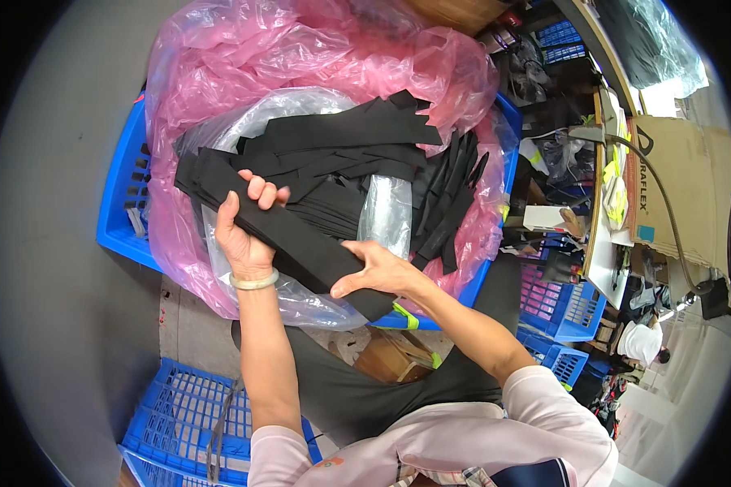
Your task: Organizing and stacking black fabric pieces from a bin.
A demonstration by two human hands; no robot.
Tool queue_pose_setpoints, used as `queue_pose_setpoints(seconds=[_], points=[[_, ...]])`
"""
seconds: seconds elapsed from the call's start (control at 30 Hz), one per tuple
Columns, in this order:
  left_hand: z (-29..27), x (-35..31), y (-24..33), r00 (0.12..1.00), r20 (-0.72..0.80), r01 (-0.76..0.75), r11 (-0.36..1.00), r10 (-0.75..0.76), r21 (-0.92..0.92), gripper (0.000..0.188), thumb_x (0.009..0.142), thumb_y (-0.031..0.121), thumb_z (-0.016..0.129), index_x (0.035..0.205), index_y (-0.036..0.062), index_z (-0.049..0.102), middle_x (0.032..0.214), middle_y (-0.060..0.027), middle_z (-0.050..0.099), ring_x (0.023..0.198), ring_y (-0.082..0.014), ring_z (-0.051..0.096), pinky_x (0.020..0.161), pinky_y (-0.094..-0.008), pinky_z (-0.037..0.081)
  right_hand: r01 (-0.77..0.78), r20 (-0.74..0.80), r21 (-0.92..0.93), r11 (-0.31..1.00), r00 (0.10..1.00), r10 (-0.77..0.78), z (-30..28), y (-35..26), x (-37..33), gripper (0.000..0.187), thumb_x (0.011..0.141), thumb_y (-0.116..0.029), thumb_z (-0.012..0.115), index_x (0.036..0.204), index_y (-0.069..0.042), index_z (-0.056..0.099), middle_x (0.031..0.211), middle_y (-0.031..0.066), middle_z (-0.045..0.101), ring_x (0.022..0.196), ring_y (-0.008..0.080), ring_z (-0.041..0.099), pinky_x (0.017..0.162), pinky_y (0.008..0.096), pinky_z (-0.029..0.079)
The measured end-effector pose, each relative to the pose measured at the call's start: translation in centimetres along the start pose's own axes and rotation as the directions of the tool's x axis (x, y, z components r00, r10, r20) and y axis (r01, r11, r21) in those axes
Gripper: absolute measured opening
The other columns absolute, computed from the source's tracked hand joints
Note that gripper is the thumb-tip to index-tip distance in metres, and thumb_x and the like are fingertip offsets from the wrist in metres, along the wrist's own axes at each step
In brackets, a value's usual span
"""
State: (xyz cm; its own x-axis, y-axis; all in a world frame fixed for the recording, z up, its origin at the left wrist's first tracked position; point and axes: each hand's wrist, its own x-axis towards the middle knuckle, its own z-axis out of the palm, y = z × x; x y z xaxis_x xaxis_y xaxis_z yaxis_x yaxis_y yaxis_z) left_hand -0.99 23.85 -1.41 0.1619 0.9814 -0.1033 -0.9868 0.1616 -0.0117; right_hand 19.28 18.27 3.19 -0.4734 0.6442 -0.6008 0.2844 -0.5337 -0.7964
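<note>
A stack of long black fabric strips (300, 242) lies slanted across both my hands, above a blue crate (122, 207). My left hand (250, 223) wraps round the stack near its upper left end, thumb on one side and fingertips on the other. At the lower right end, my right hand (374, 269) grips the same stack with the thumb in view; its other fingers are partly hidden. Beneath and beyond lie more black strips (341, 134) in overlapping piles, inside clear plastic and a pink plastic bag (300, 40) lining the crate.
Another blue crate (191, 414) stands at the lower left, beside a grey wall (65, 203). To the right are stacked blue crates (564, 312), a cluttered workbench (605, 264) and a cardboard box (682, 191). A person in white (640, 342) is farther off at right.
</note>
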Motion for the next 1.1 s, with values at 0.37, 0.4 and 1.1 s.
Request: queue_pose_setpoints(seconds=[0.37, 0.4, 1.1], points=[[1.0, -1.8, -4.8, 0.993, -0.087, 0.106, 0.951, -0.083, 0.292, 0.043, 0.073, -0.006, 0.061, 0.114, 0.0042, 0.052, 0.099, -0.0096, 0.058, 0.086, -0.0244, 0.06, 0.085, -0.0446, 0.052, 0.156, -0.222, -0.083, 0.984, 0.96, -0.171, 0.5, 0.2, -0.5, 0.08, 0.066, -0.039, 0.08, 0.122, 0.006, 0.045, 0.096, 0.0128, 0.062, 0.089, 0.0205, 0.059, 0.079, 0.0318, 0.048], [1.5, -2.3, -6.2, 0.988, -0.098, 0.139, 0.959, -0.119, 0.245, 0.043, 0.073, -0.006, 0.061, 0.113, 0.004, 0.052, 0.097, -0.0095, 0.058, 0.085, -0.0242, 0.06, 0.084, -0.0441, 0.052, 0.11, -0.11, 0.221, 0.969, 0.99, -0.087, 0.0, 0.2, -0.9, 0.068, 0.066, -0.033, 0.081, 0.116, 0.005, 0.052, 0.094, 0.008, 0.062, 0.085, 0.0158, 0.059, 0.074, 0.0282, 0.048], [7.7, -5.6, -10.1, 0.937, -0.083, -0.189, 0.692, 0.34, 0.697, 0.047, 0.075, -0.009, 0.064, 0.117, 0.0065, 0.05, 0.1, -0.0091, 0.06, 0.092, -0.0252, 0.062, 0.086, -0.0399, 0.053, 0.131, -0.217, -0.905, 0.406, 0.677, -0.703, -7.4, 1.7, -10.0, 0.057, 0.057, -0.033, 0.083, 0.091, -0.004, 0.048, 0.077, 0.0142, 0.061, 0.071, 0.0366, 0.062, 0.059, 0.0468, 0.046]])
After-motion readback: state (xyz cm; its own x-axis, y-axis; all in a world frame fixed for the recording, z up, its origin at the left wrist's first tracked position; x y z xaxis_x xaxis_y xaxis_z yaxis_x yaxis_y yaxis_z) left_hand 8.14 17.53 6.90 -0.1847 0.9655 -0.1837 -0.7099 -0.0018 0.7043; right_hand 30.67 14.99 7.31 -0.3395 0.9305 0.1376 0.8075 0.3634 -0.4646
